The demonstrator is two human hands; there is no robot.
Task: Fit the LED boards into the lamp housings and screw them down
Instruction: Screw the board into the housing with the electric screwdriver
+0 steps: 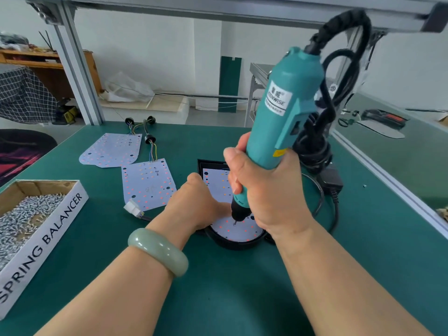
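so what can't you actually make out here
Head view only:
- Left hand: its fingertips are behind the screwdriver and right hand, so its grip is unclear.
- Screw under the bit: too small to tell how far in it is.
- Housing: mostly covered by the board and both hands.
- Screw box: cut off by the left edge.

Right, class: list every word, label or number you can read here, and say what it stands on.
"SPRING BALANCER": side of the screw box.
"KEENWISE": white label on the electric screwdriver; the characters above it and the small print below are too blurred to read.
Yellow sticker on the screwdriver: unreadable.
Faint marking on the loose LED board: unreadable.
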